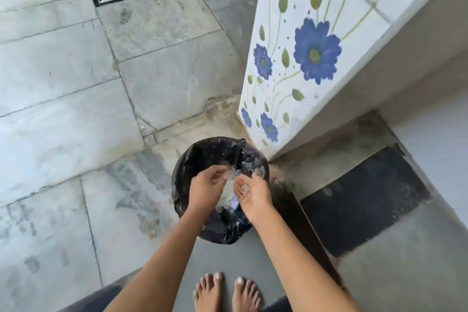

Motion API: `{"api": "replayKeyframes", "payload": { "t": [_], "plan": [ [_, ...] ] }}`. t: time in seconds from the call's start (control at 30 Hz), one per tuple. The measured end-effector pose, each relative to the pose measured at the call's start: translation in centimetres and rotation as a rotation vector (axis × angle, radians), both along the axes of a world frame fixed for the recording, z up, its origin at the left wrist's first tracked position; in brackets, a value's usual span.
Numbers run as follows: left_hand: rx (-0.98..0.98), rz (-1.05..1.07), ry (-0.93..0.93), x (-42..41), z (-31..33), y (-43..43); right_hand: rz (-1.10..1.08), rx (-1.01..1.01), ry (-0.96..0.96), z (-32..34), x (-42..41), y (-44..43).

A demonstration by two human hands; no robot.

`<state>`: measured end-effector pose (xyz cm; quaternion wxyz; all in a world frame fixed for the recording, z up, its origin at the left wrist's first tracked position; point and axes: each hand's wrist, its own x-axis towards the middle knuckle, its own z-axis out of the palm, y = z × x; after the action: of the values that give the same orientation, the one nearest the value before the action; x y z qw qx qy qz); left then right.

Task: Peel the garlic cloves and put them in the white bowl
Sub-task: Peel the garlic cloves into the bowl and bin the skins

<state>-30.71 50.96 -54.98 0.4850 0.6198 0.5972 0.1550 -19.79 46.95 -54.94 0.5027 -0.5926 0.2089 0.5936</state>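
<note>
Stone floor [63, 83], lined bin [182, 170], left hand [205, 189] and right hand [254, 196] slack-fingered above (skins [244, 189] on palm).

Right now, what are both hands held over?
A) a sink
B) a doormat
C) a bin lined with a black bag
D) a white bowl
C: the left hand and the right hand are both above the bin on the floor, and pale peel scraps lie on the upturned right palm.
</note>
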Motion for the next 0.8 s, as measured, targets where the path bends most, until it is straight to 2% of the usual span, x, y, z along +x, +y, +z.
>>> {"api": "replayKeyframes", "payload": {
  "t": [0.13, 0.23, 0.3, 0.37, 0.4, 0.47, 0.5, 0.53, 0.6, 0.63, 0.7, 0.8],
  "plan": [
    [-0.040, 0.045, -0.011, -0.5, -5.3, -0.2, 0.058, 0.018, 0.075, -3.2, 0.5, 0.3],
    [-0.080, 0.002, -0.247, -0.2, -6.0, -1.7, 0.091, -0.012, 0.073, -4.7, 0.8, 0.4],
    [-0.114, -0.124, -0.358, 0.3, -6.3, -2.8, 0.106, 0.000, 0.131, -5.4, 0.5, 0.7],
    [-0.134, -0.247, -0.265, 0.4, -8.6, -3.6, 0.147, 0.029, 0.171, -5.5, 0.1, 1.2],
    [-0.163, -0.230, -0.181, 0.2, -10.0, -3.3, 0.179, 0.035, 0.194, -5.3, -0.1, 1.5],
    [-0.275, -0.040, -0.001, -0.6, -11.0, -2.3, 0.228, 0.023, 0.207, -4.7, -0.6, 1.5],
    [-0.272, 0.042, 0.002, -0.5, -10.8, -1.9, 0.244, 0.006, 0.180, -4.7, -0.6, 1.6],
    [-0.229, 0.083, -0.076, -0.2, -10.2, -1.8, 0.257, -0.027, 0.139, -4.9, -0.6, 1.4],
    [-0.202, 0.037, -0.234, 0.7, -8.3, -1.9, 0.255, -0.099, 0.094, -5.9, -0.6, 1.3],
    [-0.231, -0.048, -0.229, 1.1, -8.0, -2.4, 0.245, -0.100, 0.117, -6.1, -0.7, 1.3],
    [-0.274, -0.158, -0.129, 0.8, -9.6, -3.4, 0.222, -0.031, 0.184, -5.8, -0.8, 1.4],
    [-0.350, -0.042, 0.085, 0.0, -11.0, -2.5, 0.302, 0.058, 0.110, -4.6, -0.5, 1.3]
  ]
}}
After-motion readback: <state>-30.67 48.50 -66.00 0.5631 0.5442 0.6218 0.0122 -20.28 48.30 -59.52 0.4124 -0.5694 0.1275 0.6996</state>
